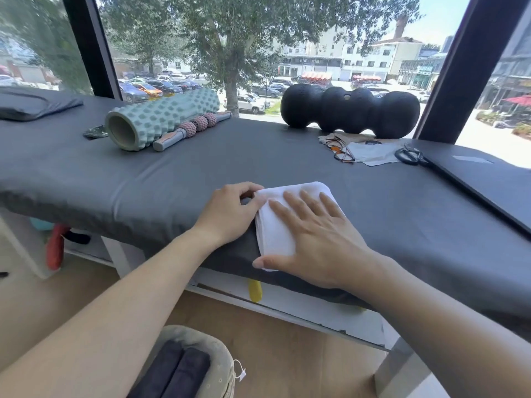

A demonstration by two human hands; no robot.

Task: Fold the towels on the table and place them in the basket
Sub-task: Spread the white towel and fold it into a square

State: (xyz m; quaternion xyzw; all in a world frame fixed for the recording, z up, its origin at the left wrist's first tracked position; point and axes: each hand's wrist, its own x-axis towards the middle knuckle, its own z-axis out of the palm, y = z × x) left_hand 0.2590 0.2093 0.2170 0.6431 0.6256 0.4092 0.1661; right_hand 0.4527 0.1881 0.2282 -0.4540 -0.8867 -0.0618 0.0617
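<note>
At the centre of the frame a white towel [280, 225], already folded small, lies near the front edge of the table [172, 179]. It is pressed flat by the right hand [313, 237], fingers straight, while its upper left corner is pinched by the left hand [230, 214]. In the basket [221, 357], at the bottom of the frame, two dark folded towels [178, 374] are already stored. Placing the white towel appears to remain; no other unfolded towel is seen.

A ridged green foam roller [161, 120] is lying at the far left, touching a massage stick [191, 128]. A black peanut roller [350, 110] is resting by the window. Glasses [342, 149] and scissors [409, 156] are lying near a dark laptop [485, 179].
</note>
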